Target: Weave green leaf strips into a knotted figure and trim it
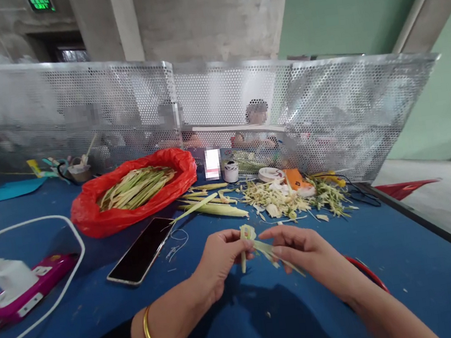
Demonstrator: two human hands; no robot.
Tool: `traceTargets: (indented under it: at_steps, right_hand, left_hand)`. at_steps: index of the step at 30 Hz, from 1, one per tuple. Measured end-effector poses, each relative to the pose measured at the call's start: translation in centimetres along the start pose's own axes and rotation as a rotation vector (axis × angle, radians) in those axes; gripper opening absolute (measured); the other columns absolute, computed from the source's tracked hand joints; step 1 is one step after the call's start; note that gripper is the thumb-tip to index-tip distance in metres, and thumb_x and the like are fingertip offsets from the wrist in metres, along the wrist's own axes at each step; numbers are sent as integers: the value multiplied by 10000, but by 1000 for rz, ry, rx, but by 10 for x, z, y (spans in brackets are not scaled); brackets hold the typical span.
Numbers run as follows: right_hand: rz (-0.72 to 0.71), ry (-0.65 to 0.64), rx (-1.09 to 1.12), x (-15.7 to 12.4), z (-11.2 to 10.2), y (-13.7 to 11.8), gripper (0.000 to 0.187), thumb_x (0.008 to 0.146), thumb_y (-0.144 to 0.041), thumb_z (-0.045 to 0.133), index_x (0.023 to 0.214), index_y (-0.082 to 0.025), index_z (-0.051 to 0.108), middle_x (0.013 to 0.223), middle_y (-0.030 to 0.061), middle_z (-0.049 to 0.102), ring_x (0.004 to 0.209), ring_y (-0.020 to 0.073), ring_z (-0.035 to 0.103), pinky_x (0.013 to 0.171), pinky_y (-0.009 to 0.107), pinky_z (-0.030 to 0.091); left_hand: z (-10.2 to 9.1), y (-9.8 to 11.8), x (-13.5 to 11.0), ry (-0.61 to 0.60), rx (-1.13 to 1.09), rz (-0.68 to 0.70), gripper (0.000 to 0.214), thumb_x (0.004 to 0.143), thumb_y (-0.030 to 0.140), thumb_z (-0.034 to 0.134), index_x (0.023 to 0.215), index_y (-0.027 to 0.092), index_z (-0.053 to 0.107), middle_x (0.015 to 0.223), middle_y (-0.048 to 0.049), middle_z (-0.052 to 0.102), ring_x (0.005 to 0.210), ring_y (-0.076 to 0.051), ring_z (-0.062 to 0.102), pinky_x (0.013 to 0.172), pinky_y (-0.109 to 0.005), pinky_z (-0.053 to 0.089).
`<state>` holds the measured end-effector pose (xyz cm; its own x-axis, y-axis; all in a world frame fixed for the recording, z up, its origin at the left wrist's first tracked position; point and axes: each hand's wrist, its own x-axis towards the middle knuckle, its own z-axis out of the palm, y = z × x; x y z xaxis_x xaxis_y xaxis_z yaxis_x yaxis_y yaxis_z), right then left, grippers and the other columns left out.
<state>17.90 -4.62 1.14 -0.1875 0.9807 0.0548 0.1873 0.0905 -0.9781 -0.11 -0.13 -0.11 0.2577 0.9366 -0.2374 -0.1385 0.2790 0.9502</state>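
My left hand point(219, 258) and my right hand point(300, 249) meet above the blue table point(243, 305), both pinched on a folded pale green leaf strip point(256, 245). The left fingers grip its upper knotted part; the right fingers hold the loose strands that trail down to the right. A gold bangle point(153, 336) circles my left wrist. Loose leaf strips point(209, 204) lie on the table just beyond my hands.
A red bag of green strips point(135, 194) sits at back left, a dark phone point(141, 251) in front of it. A white charger and pink device point(19, 287) lie far left. Leaf scraps point(291, 198), tape rolls and an orange box sit near a perforated metal screen point(242, 106); people sit behind it.
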Motion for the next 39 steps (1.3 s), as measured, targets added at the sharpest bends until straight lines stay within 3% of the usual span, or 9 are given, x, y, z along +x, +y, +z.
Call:
traceTargets:
  at_steps: [5,10,14,17,21,26,32,39]
  right_hand:
    - [67,-53,279,-4,8,-2,148,754,-297,703,859,-206,751,836,36,734,704,155,641,745,294,469]
    - [-75,151,133,-1,13,4,104,727,-310,742,721,-206,741,609,-8,639,612,138,549,627,258,422]
    - [-248,292,54,-1,14,2,133,749,-317,722,674,-208,736,807,26,661,802,180,566,750,275,430]
    - [-218,337,89,-1,16,2,142,768,-342,699,727,-211,735,821,32,678,779,174,567,728,269,439]
    - [-138,345,68,2,19,6,225,764,-407,680,787,-184,686,650,1,611,584,129,480,584,249,399]
    - [-101,350,-153,3,19,13,264,797,-410,613,673,-183,561,566,-44,443,531,108,355,497,237,280]
    - [-145,349,-266,0,19,8,192,738,-295,579,594,-198,498,598,-33,421,569,127,376,521,251,284]
    - [-131,296,-230,1,22,5,195,705,-279,579,558,-207,474,591,-31,414,558,130,383,529,258,296]
  left_hand:
    - [1,1,-1,-23,16,19,136,567,197,749,662,129,680,596,5,645,508,-103,578,567,-232,470]
    - [0,0,1,-32,75,27,183,559,228,757,692,115,703,622,-16,665,545,-114,595,593,-237,468]
    - [1,-1,0,-55,131,37,170,569,236,742,682,114,707,581,-18,663,525,-111,590,570,-226,446]
    - [2,0,-3,-56,150,28,168,572,234,731,686,113,708,592,-22,674,514,-113,596,561,-227,445]
    - [3,0,-5,-47,161,33,132,563,204,715,659,115,698,570,-15,664,497,-115,591,542,-228,443]
    - [4,-1,-5,-43,155,50,115,567,195,707,651,117,695,575,-17,669,500,-119,595,565,-242,473]
    - [5,1,-6,-39,205,101,97,587,200,675,641,123,700,549,6,643,487,-111,575,534,-227,439]
    - [3,-6,-5,-53,434,249,161,638,227,627,721,143,736,623,-10,686,554,-152,616,566,-237,446]
